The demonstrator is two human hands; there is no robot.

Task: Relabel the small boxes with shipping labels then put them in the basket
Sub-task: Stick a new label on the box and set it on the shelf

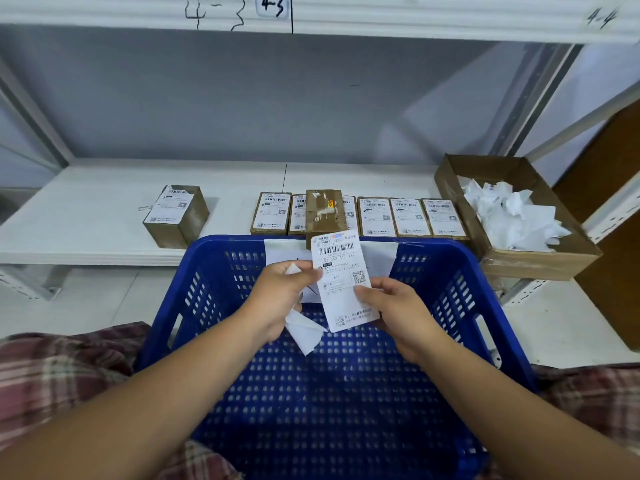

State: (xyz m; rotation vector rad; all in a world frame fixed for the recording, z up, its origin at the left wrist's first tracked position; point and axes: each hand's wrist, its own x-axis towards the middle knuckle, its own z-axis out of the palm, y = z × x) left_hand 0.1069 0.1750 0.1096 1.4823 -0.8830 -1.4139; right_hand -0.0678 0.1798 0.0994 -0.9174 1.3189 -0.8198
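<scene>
While I pinch the shipping label (341,278) by its left edge with my left hand (277,299) and by its lower right part with my right hand (398,313), both above the blue basket (450,261), I should keep it taut and flat so it cannot curl onto itself. Then I should line it up square over the bare box (325,211) lying on top of the row of labelled boxes (410,216) on the shelf (86,209), and smooth it down from one end to the other. My left hand also grips a strip of white backing paper (304,332), which I judge belongs in the cardboard tray (526,266) of scraps on the right. I cannot see the label's underside, so its stickiness is a guess. Its small print is too fine to read, my arms hide the basket's near rim, and the label covers most of the white sheet (379,259) on the basket's far wall.
</scene>
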